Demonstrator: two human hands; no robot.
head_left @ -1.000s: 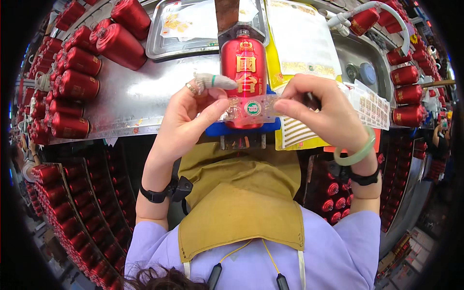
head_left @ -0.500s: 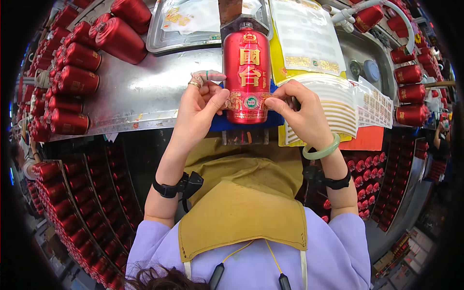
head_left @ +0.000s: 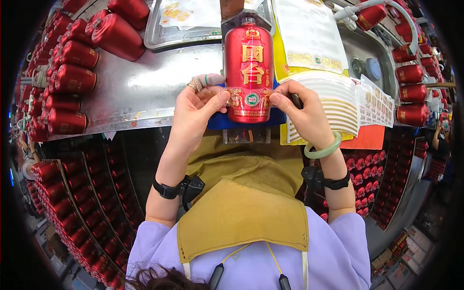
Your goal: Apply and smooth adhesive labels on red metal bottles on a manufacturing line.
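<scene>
A red bottle (head_left: pixel 248 55) with gold characters lies on a stand in front of me, its neck pointing away. Across its lower part runs a clear decal strip (head_left: pixel 252 99) with gold figures and a round green emblem. My left hand (head_left: pixel 197 108) pinches the strip's left end between thumb and fingers; a ring and a pale covering show on its fingers. At the opposite end, the thumb and finger of my right hand (head_left: pixel 302 108) close on the strip. Whether the strip's middle touches the bottle I cannot tell.
Rows of red bottles (head_left: pixel 72 82) stand at the left of the metal table (head_left: pixel 145 87). A metal tray (head_left: pixel 186 36) with decal sheets lies behind. To the right are a white decal sheet (head_left: pixel 311 41), curved gold strips (head_left: pixel 333 104) and a basin (head_left: pixel 369 48). Racks of bottles (head_left: pixel 92 208) stand below.
My hands have drawn slightly apart, with the strip's ends showing more at the bottle's sides. The covered finger of my left hand has bent a little. The bottle stays in its place.
</scene>
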